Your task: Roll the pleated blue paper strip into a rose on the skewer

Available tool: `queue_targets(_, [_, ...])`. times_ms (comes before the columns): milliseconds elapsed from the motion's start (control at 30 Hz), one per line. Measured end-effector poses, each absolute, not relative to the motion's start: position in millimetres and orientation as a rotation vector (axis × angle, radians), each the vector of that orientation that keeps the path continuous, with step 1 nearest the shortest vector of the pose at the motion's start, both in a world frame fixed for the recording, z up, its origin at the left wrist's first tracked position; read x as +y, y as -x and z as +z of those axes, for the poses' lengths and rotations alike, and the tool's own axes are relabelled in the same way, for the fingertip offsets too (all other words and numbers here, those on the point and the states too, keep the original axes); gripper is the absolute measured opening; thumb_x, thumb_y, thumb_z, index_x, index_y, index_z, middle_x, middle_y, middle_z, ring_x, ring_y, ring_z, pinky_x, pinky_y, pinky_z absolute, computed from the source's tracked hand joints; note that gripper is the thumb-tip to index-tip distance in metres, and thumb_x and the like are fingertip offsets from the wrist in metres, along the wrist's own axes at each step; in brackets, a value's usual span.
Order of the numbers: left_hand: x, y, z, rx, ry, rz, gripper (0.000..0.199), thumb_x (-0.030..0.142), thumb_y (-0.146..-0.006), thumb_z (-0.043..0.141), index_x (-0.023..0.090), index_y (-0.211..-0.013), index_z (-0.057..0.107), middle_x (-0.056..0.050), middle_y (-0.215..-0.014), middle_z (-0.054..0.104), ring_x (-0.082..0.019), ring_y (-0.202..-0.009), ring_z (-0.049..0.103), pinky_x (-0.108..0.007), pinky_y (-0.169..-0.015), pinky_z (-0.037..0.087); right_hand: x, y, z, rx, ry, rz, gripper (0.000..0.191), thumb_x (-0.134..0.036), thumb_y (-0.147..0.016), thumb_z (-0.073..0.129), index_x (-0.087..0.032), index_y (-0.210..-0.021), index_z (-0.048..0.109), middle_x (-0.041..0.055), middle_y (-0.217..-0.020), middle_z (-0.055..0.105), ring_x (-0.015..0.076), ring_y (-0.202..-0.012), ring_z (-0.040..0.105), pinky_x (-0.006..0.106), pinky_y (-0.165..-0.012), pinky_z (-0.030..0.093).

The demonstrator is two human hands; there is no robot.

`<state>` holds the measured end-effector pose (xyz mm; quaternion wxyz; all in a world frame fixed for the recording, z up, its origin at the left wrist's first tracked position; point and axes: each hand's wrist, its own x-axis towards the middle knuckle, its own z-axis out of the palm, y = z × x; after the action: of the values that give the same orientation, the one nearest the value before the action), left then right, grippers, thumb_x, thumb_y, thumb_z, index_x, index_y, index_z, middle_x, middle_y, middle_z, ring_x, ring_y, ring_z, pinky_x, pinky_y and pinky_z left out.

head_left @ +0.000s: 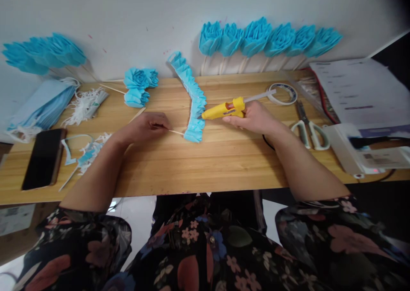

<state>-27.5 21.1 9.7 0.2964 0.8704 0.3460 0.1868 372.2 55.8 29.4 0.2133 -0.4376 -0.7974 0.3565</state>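
Observation:
A pleated blue strip lies curved on the wooden table, its near end at the tip of a thin stick. My left hand pinches the other end of that stick, left of the strip. In my right hand is a yellow glue gun, a clear glue stick jutting from its back. The gun's nozzle touches or nearly touches the strip's lower part.
Blue paper flowers lean on the wall; smaller ones lie behind my left hand. A phone and masks are left. Scissors, tape, papers and a white box are right.

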Motion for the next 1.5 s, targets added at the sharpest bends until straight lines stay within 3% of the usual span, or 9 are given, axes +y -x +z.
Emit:
queue_targets(367, [18.9,24.8,10.6,0.925,-2.289,0.516,0.023,0.032,-0.109,0.066,0.019,-0.098,0.081,-0.008,-0.098,0.080,-0.017,-0.087,0.072,-0.023,-0.077,0.055,56.8,-366.6,23.6,-2.280,1.220,1.027,0.039,-0.061,-0.089,0.076,-0.021,-0.090,0.074,0.0002,-0.069,0.064,0.0190,-0.069,0.058,0.035,-0.068,0.042])
queue_targets(767, [22.2,27.8,10.7,0.867,-2.285,0.531,0.028,0.037,-0.112,0.066,0.019,-0.100,0.083,-0.009,-0.100,0.081,-0.018,-0.089,0.075,-0.024,-0.080,0.058,58.5,-371.1,26.3,-2.303,1.285,0.916,0.046,-0.066,-0.086,0.074,-0.022,-0.094,0.076,0.0027,-0.077,0.068,0.0190,-0.069,0.055,0.036,-0.067,0.037])
queue_targets(900, [22.1,27.5,10.6,0.872,-2.288,0.533,0.029,0.039,-0.113,0.066,0.019,-0.100,0.083,-0.009,-0.100,0.081,-0.018,-0.089,0.075,-0.025,-0.081,0.058,58.3,-373.2,30.2,-2.260,1.264,0.923,0.052,-0.075,-0.083,0.075,-0.023,-0.085,0.071,0.0016,-0.070,0.063,0.0201,-0.069,0.056,0.036,-0.069,0.040])
queue_targets(1167, [21.9,26.7,10.7,0.864,-2.275,0.537,0.029,0.040,-0.113,0.067,0.019,-0.099,0.083,-0.010,-0.099,0.081,-0.019,-0.087,0.075,-0.026,-0.080,0.058,56.8,-372.7,31.4,-2.243,1.253,0.952,0.059,-0.084,-0.085,0.074,-0.025,-0.090,0.074,0.0001,-0.065,0.061,0.0201,-0.066,0.057,0.036,-0.066,0.042])
queue_targets(1500, [21.2,26.7,11.3,0.854,-2.270,0.543,0.030,0.039,-0.112,0.066,0.018,-0.100,0.084,-0.008,-0.099,0.080,-0.018,-0.088,0.073,-0.027,-0.079,0.057,58.3,-372.2,26.8,-2.316,1.241,0.993,0.040,-0.062,-0.091,0.078,-0.023,-0.092,0.074,-0.0016,-0.066,0.061,0.0180,-0.065,0.053,0.035,-0.066,0.038])
